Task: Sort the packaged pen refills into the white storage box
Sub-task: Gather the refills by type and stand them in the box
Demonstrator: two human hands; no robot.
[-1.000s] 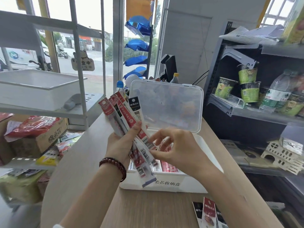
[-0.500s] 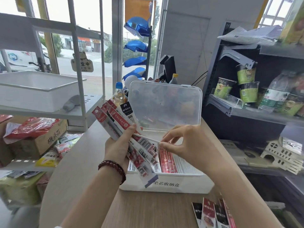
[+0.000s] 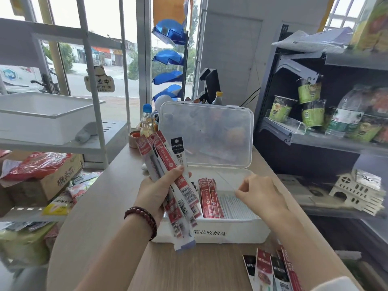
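Left hand [image 3: 154,192] grips a fan of refill packs [image 3: 168,164] over the front-left corner of the white storage box [image 3: 220,233]. Red packs [image 3: 210,198] lie in the box, between the hands. Right hand [image 3: 258,193] is over the box with fingertips pinched; can't tell if it holds anything.

Left hand [image 3: 155,193] upright, fingers [image 3: 177,172] round refill packets [image 3: 162,158]; right hand [image 3: 261,195] beside it, fingers [image 3: 248,182] loosely curled.

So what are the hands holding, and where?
The left hand grips a bunch of packaged refills around their middle. Whether the right hand pinches anything cannot be told.
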